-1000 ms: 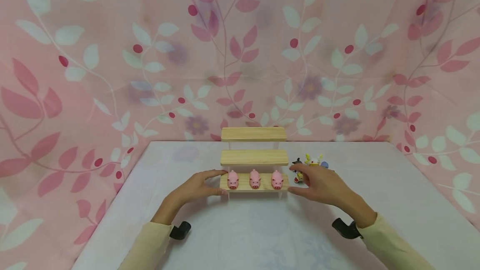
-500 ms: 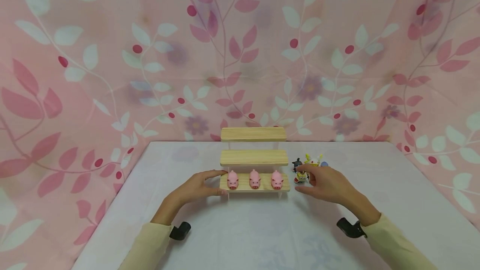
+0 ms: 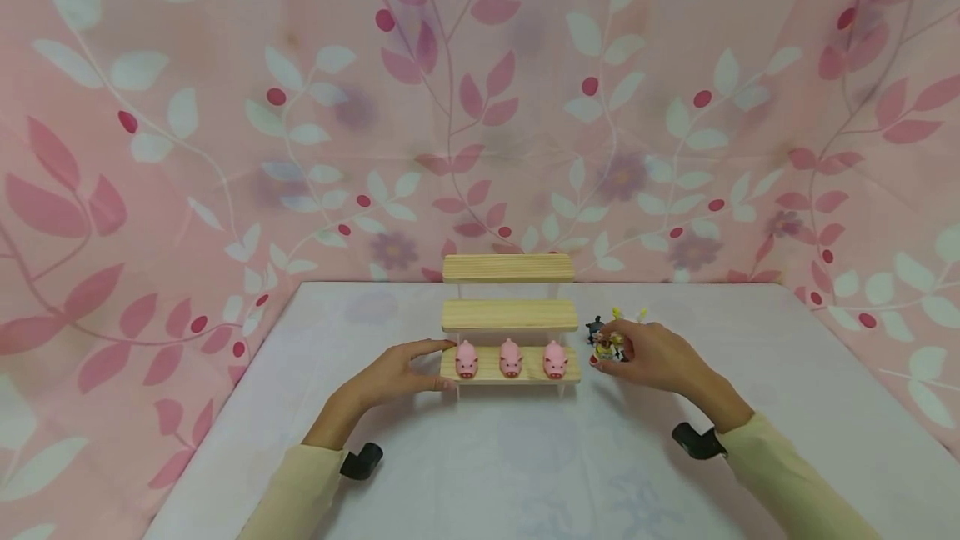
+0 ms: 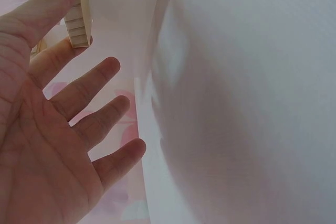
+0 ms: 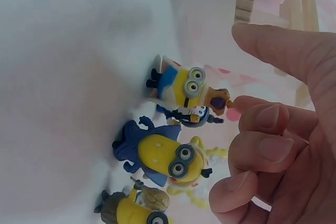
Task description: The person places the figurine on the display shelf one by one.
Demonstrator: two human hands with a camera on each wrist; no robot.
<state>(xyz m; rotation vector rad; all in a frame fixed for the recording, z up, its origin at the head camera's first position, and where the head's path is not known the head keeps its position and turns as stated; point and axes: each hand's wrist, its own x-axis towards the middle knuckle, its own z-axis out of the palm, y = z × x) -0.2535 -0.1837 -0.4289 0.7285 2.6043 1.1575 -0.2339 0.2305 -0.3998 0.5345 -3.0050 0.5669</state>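
A three-tier wooden stand (image 3: 510,317) has three pink toy pigs (image 3: 511,358) in a row on its lowest board. My left hand (image 3: 393,375) pinches the left end of that board (image 4: 79,27) between thumb and index finger, its other fingers spread free. Beside the stand's right end, my right hand (image 3: 660,357) reaches over several small figurines. Its thumb and index finger are spread apart, nothing between them gripped. The index fingertip overlaps the crown of a minion figurine (image 5: 181,85) in the right wrist view. The other fingers are bent.
By the crowned minion stand a dark-hooded figurine (image 5: 197,114), a minion in a dark blue cape (image 5: 157,150) and a minion in a brown skirt (image 5: 128,208). White cloth covers the table (image 3: 510,465); a pink leaf-patterned curtain (image 3: 525,132) hangs behind.
My right hand has let go of the stand's right end and moved right to the figurines. My left hand and the pigs stay as they were.
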